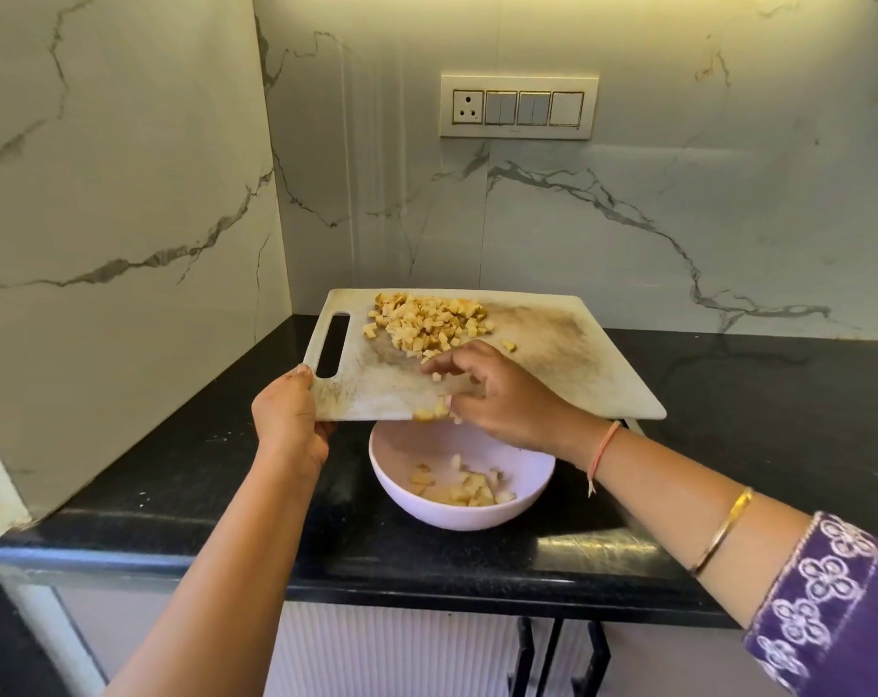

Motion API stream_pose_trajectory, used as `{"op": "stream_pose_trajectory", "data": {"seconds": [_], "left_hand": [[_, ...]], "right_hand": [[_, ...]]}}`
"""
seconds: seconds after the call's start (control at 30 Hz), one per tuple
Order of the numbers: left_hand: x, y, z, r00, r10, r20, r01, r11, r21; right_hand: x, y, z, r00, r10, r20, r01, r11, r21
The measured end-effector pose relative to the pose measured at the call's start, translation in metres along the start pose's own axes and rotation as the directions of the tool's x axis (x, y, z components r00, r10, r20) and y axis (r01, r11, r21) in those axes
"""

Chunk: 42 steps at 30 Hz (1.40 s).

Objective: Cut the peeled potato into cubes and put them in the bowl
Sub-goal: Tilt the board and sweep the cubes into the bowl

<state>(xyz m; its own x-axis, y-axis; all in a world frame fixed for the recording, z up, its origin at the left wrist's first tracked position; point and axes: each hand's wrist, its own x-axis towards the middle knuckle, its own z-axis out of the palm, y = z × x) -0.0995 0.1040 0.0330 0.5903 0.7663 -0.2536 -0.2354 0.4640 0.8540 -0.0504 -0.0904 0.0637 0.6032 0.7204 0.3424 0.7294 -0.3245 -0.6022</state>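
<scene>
The board is held lifted over the bowl, its near-left corner clamped by the left hand. The right hand lies at the near edge with fingers loosely bent and apart, gripping nothing, raking cubes. Most cubes are heaped far-left on the board, a few are noted at the near edge and a few in the bowl. Spillage onto the counter is judged likely if the one-corner hold twists or cubes are swept wider than the bowl.
</scene>
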Motion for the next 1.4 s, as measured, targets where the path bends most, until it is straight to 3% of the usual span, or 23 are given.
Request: {"op": "stream_pose_trajectory", "data": {"seconds": [0.17, 0.3, 0.43, 0.77, 1.0, 1.2, 1.27, 1.4], "left_hand": [[0.000, -0.001, 0.000, 1.000, 0.009, 0.008, -0.009, 1.000, 0.007], [-0.003, -0.006, -0.002, 0.999, 0.019, 0.030, -0.019, 1.000, 0.001], [-0.004, -0.005, -0.004, 0.999, 0.025, 0.037, -0.024, 1.000, -0.020], [-0.002, -0.003, -0.003, 0.998, 0.053, 0.024, -0.054, 0.998, 0.013], [-0.005, -0.007, -0.004, 0.999, 0.028, 0.030, -0.028, 1.000, 0.012], [-0.006, -0.009, -0.005, 0.999, 0.044, 0.031, -0.045, 0.999, 0.020], [-0.005, -0.008, -0.005, 0.998, 0.050, 0.025, -0.051, 0.998, 0.021], [-0.007, -0.009, -0.001, 0.998, 0.051, 0.032, -0.051, 0.999, 0.015]], "right_hand": [[0.027, 0.023, -0.026, 0.970, 0.118, -0.211, -0.128, 0.991, -0.038], [0.036, 0.036, -0.029, 0.953, 0.281, -0.110, -0.287, 0.957, -0.047], [0.034, 0.037, -0.009, 0.978, 0.200, -0.064, -0.206, 0.971, -0.121], [0.009, 0.022, 0.018, 0.999, 0.025, 0.046, -0.022, 0.998, -0.055], [-0.017, 0.018, 0.017, 0.994, -0.028, 0.106, 0.028, 1.000, -0.001], [-0.026, 0.018, 0.017, 0.999, -0.048, 0.020, 0.045, 0.993, 0.105], [-0.014, 0.014, 0.013, 0.998, -0.048, -0.033, 0.050, 0.998, 0.047], [0.032, 0.009, -0.001, 0.998, -0.062, -0.023, 0.054, 0.969, -0.239]]}}
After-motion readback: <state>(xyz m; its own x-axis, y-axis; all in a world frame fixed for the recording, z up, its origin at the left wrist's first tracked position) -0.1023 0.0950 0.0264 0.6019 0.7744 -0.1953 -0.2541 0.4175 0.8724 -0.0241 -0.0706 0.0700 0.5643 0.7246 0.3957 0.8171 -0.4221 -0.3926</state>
